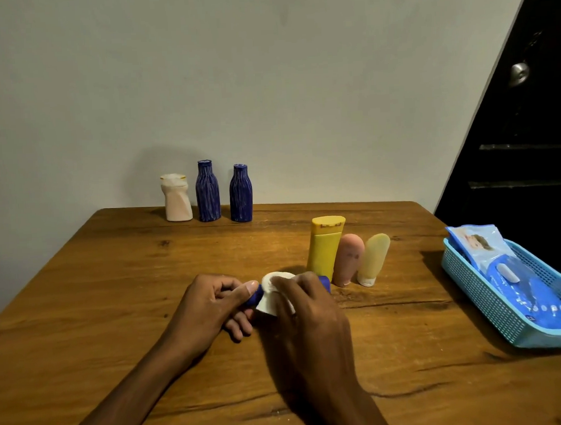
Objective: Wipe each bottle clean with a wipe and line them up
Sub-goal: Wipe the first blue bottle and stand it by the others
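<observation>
My left hand (212, 305) grips one end of a small blue bottle (323, 282) held sideways just above the table's middle. My right hand (305, 311) holds a white wipe (270, 294) wrapped over the bottle's middle, hiding most of it. At the back by the wall stand a cream bottle (176, 198) and two tall blue bottles (207, 191) (240, 193) in a row. To the right of my hands stand a yellow bottle (324, 245), a pink tube (349, 259) and a pale yellow tube (374, 257), side by side.
A light blue plastic basket (482, 302) at the table's right edge holds a blue pack of wipes (517, 284). The wooden table (114, 286) meets a grey wall at the back. A dark door (522, 134) with a knob stands at the right.
</observation>
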